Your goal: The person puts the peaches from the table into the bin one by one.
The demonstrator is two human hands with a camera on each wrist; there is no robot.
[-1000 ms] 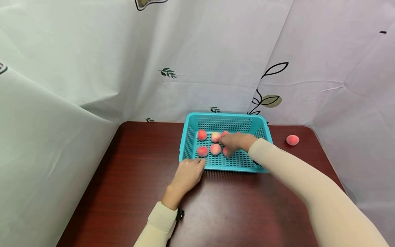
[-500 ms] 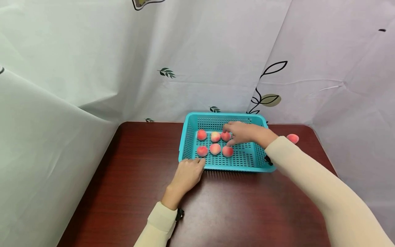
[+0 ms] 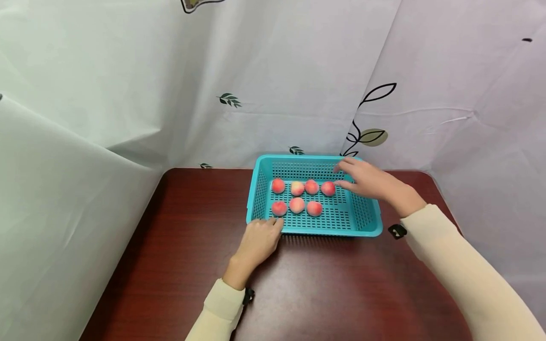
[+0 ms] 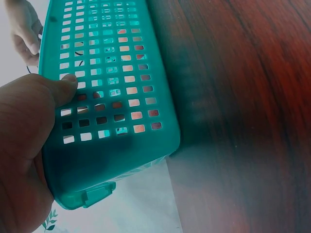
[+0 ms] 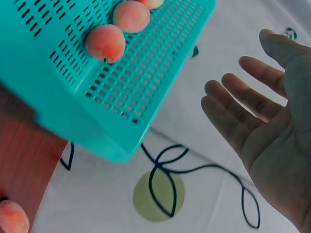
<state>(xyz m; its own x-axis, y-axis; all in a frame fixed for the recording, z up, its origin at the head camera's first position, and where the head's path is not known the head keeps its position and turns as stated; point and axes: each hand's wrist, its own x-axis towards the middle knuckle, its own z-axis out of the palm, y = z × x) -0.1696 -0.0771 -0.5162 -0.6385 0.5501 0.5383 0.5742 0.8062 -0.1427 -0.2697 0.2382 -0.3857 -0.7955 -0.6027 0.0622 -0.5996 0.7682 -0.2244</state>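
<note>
A turquoise plastic basket (image 3: 315,233) with slotted walls holds several peaches, set in two rows toward its left and middle. My left hand (image 3: 259,240) grips the rim at the near left corner; its thumb (image 4: 63,90) presses the outer wall in the left wrist view. Over the basket's right rear side is my right hand (image 3: 368,179), its fingers spread and holding nothing. The nearest fruit to it is the rightmost back-row peach (image 3: 328,188), just left of its fingertips. In the right wrist view the palm faces the camera, beside the basket rim.
The basket stands on a dark red-brown wooden table (image 3: 196,222), near the back edge. Another peach (image 5: 13,217) lies on the table beyond the basket's right end, hidden behind the right arm in the head view. A pale patterned cloth (image 3: 273,71) hangs behind and along the sides.
My right hand has risen from among the peaches and moved right, its fingers spreading. The rightmost back-row peach has come into full view. The left hand stays on the basket rim.
</note>
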